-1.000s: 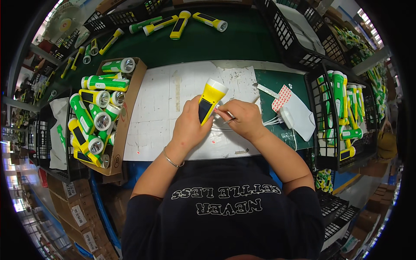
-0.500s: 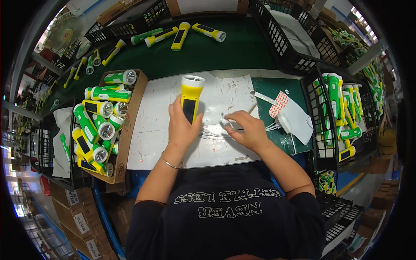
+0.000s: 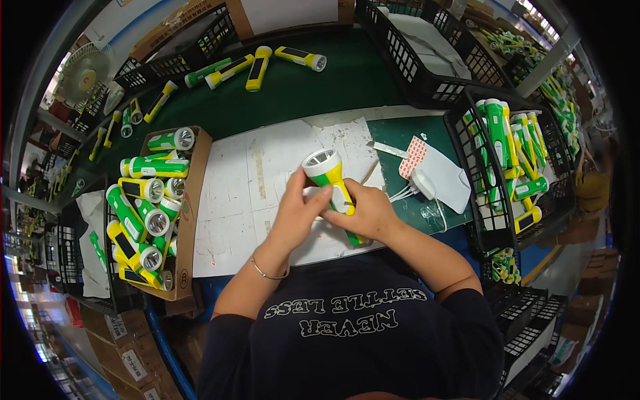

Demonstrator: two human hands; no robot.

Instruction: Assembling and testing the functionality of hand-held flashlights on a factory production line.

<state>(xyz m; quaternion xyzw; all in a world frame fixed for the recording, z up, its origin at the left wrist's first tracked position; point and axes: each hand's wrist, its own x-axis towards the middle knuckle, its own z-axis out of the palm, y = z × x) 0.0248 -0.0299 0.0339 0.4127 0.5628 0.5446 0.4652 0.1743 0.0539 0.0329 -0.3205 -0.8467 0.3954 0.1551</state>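
- Since the earlier frame, your right hand [image 3: 365, 208] has come in from beside the flashlight [image 3: 338, 191] to meet it, and the flashlight has turned: its white switch side now shows instead of the dark panel.
- You have the flashlight over the near right part of the white sheet [image 3: 230, 193], tilted, its lens end pointing away and to the left.
- Your left hand [image 3: 295, 210] grasps it, thumb along the body below the head.
- Your right fingers curl around the body from the right; their tips are partly hidden.
- Just left of the sheet, an open cardboard box [image 3: 195, 200] holds a pile of green and yellow flashlights [image 3: 127, 213].
- Right of the sheet lie white cables [image 3: 402, 195], a white rounded device [image 3: 421, 181] and a red-patterned strip [image 3: 413, 159].
- Farther right of the sheet, a black crate [image 3: 497, 230] holds more flashlights.
- Beyond the sheet, loose flashlights [image 3: 257, 72] lie on the green tabletop [image 3: 287, 100].
- Far beyond the sheet, to the left, stands a fan [image 3: 87, 80].
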